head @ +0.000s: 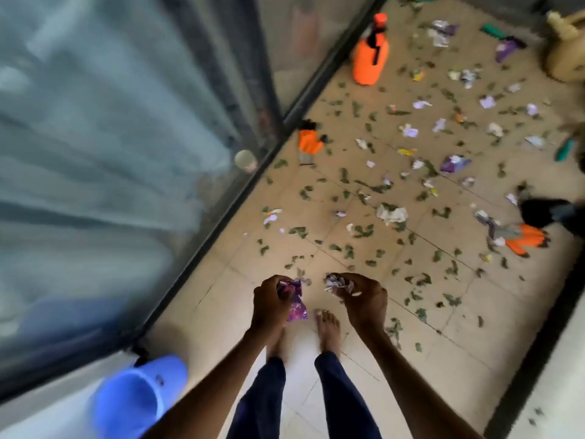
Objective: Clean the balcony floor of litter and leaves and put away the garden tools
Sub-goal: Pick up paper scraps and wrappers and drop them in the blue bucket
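Note:
My left hand [269,304] grips a purple foil wrapper [296,304] that hangs down from its fingers. Close beside it, my right hand [364,301] holds a crumpled wad of white and purple paper litter [338,282]. Both hands are above my bare feet at the near end of the beige tiled floor [348,369]. Green leaves [362,230] and paper scraps [392,213] lie scattered over the tiles ahead. An orange pump sprayer [370,60] stands far along the glass wall. Orange-handled tools lie at the left [309,142] and right [525,238].
A glass balustrade [126,153] runs along the left with a dark rail at its base. A blue plastic bucket [136,397] stands at the lower left. A woven basket [566,49] is at the far right, with green-handled tools [565,150] near it. A dark sill [538,359] borders the right.

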